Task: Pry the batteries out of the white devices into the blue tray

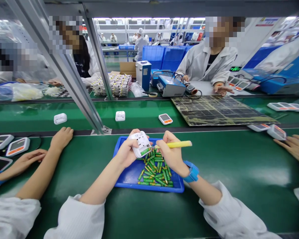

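My left hand (pixel 126 152) grips a small white device (pixel 141 141), its back turned up and its battery slot showing a green battery (pixel 146 151). Between the closed fingers of my right hand (pixel 171 154) is a yellow-handled tool (pixel 180 144). Its thin tip points at the slot's edge; whether it touches cannot be made out. Both hands are above a blue tray (pixel 124 181), in which many loose green batteries (pixel 155 169) lie heaped. A blue band (pixel 191 171) circles my right wrist.
Beyond the bench runs a green conveyor (pixel 142 116) carrying white devices (pixel 165 119). A dark panel (pixel 221 111) lies across it. A metal post (pixel 72 73) slants at left. Co-workers' hands rest at left (pixel 61 141) and right (pixel 295 147), near more devices (pixel 18 146).
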The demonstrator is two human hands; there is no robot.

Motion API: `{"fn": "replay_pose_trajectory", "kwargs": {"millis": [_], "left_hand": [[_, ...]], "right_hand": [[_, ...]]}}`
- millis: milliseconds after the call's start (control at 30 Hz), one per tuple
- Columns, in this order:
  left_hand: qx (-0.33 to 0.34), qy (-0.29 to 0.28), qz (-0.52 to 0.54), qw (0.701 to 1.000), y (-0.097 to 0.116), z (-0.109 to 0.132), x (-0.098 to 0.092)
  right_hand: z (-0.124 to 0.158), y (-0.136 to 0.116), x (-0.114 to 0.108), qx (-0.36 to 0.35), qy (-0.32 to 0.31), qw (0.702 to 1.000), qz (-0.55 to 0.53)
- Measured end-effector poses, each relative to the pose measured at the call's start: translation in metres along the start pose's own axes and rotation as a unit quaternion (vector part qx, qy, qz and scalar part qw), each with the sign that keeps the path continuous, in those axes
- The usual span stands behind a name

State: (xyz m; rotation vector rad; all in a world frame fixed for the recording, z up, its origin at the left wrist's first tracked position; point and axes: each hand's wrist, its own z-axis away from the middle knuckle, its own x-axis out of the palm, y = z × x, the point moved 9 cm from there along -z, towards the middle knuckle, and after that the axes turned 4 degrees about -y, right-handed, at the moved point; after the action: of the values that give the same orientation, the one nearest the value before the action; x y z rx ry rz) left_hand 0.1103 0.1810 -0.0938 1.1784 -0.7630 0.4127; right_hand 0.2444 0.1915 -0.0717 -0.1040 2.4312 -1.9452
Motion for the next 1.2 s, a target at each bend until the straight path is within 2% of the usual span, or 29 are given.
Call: {"fn": "replay_pose_trajectory", "kwargs": {"millis": [133, 300, 433, 500, 567, 667, 733, 800, 900, 967, 1033, 1100, 1200], "left_hand": [[0.001, -0.007, 0.005, 1.0, -0.001, 0.0, 0.0], [0.002, -0.006, 0.012, 1.0, 0.0, 0.0, -0.001], [0.007, -0.004, 0.014, 1.0, 0.001, 0.0, -0.002], [0.01, -0.004, 0.009, 1.0, 0.002, 0.001, -0.002], [0.019, -0.009, -0.009, 1.0, 0.002, 0.002, 0.0], [0.065, 0.002, -0.085, 0.994, 0.009, 0.002, 0.001], [0.088, 0.016, -0.125, 0.988, 0.012, 0.002, -0.001], [0.093, 0.028, -0.128, 0.987, 0.013, 0.001, -0.003], [0.094, 0.045, -0.101, 0.989, 0.014, 0.0, -0.007], [0.087, 0.052, -0.086, 0.991, 0.012, -0.001, -0.008], [0.079, 0.052, -0.073, 0.993, 0.009, -0.001, -0.008], [0.075, 0.046, -0.059, 0.994, 0.007, -0.002, -0.007], [0.072, 0.042, -0.019, 0.996, 0.005, -0.003, -0.007]], "right_hand": [[-0.006, 0.005, 0.004, 0.039, -0.028, 0.998, -0.052], [-0.006, -0.002, -0.005, 0.019, 0.013, 0.999, -0.05], [-0.004, -0.001, -0.002, 0.014, -0.008, 0.999, -0.036], [-0.007, 0.005, 0.0, 0.028, -0.019, 0.997, -0.066], [-0.012, 0.017, 0.004, 0.073, -0.041, 0.988, -0.134], [-0.016, 0.042, 0.024, 0.193, -0.131, 0.944, -0.233], [-0.018, 0.047, 0.03, 0.224, -0.162, 0.926, -0.257], [-0.026, 0.042, 0.022, 0.176, -0.129, 0.945, -0.244], [-0.031, 0.022, 0.01, 0.069, -0.092, 0.982, -0.152], [-0.027, 0.009, 0.016, 0.008, -0.131, 0.988, -0.077], [-0.018, 0.001, 0.031, -0.032, -0.2, 0.979, -0.008], [-0.01, 0.001, 0.046, -0.039, -0.253, 0.966, 0.039], [-0.016, 0.009, 0.053, -0.031, -0.261, 0.963, 0.056]]}}
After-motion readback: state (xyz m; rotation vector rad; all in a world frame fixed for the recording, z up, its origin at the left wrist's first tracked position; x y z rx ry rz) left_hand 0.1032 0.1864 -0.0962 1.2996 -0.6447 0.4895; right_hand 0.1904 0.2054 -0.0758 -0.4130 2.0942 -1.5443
